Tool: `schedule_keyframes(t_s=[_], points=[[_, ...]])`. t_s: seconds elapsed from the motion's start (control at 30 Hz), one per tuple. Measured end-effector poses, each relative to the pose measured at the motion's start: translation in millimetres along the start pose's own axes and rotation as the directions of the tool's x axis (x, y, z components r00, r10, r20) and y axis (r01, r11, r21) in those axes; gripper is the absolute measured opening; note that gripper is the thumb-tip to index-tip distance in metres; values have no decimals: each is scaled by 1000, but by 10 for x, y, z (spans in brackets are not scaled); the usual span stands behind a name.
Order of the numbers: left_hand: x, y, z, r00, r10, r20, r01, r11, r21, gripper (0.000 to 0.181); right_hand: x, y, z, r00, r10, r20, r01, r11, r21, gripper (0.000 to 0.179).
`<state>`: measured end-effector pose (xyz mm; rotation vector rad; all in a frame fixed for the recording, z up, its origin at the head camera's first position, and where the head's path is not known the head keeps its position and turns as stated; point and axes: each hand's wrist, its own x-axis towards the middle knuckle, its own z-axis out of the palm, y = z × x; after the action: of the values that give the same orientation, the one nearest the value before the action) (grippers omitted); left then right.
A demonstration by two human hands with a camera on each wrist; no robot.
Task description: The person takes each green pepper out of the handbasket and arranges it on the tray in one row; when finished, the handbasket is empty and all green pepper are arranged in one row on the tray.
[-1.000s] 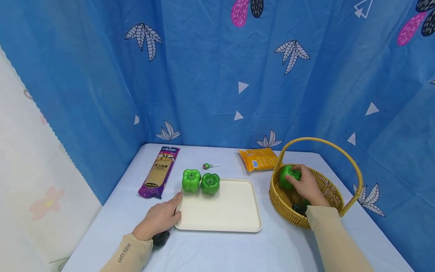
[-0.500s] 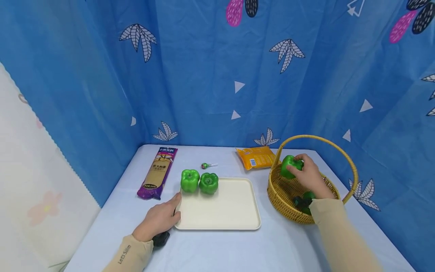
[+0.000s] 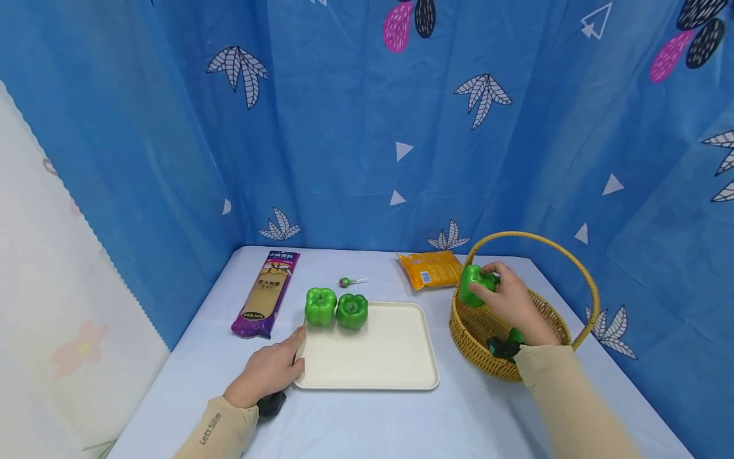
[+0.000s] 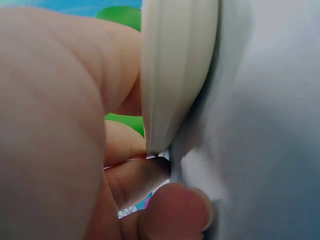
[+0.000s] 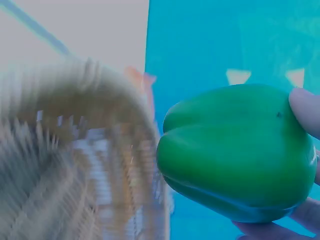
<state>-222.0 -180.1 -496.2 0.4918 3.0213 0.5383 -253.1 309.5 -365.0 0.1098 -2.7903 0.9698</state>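
My right hand [image 3: 511, 306] grips a green bell pepper [image 3: 469, 287] between thumb and fingers, over the left rim of a wicker basket [image 3: 477, 360]. In the right wrist view the bell pepper [image 5: 235, 155] lies on its side beside the blurred basket wall [image 5: 125, 115]. At the left edge of a cream tray [image 3: 378, 357], my left hand [image 3: 268, 366] holds the rim; the left wrist view has the thumb [image 4: 115, 65] over the tray's edge [image 4: 175, 75]. Two more green bell peppers [image 3: 320, 307] [image 3: 352, 312] sit at the tray's far left corner.
A purple pasta packet [image 3: 266, 293] lies left of the tray. Behind the tray are a small lollipop [image 3: 346, 282] and an orange packet [image 3: 432, 269]. The basket's tall handle [image 3: 550, 241] arches around my right arm. More green shows low inside the basket.
My right hand has lifted the bell pepper up from inside the basket, then carried it left to the basket's rim. My left hand stays at the tray.
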Motion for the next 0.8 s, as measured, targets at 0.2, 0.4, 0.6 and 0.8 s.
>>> schedule_keyframes(t_s=[0.2, 0.4, 0.6, 0.8], points=[[5, 8, -13, 1000, 7, -10, -7, 1000, -13, 70, -11, -384, 269, 998, -61, 34, 59, 997, 53, 52], [-22, 9, -34, 1000, 6, -7, -6, 1000, -11, 70, 81, -713, 781, 986, -132, 97, 125, 989, 77, 47], [-10, 26, -27, 1000, 6, -11, -6, 1000, 2, 69, 192, -858, 1221, 975, -172, 143, 166, 985, 54, 45], [-35, 43, -51, 1000, -2, -3, 2, 1000, -7, 70, 229, -886, 1456, 971, -171, 168, 164, 985, 55, 40]])
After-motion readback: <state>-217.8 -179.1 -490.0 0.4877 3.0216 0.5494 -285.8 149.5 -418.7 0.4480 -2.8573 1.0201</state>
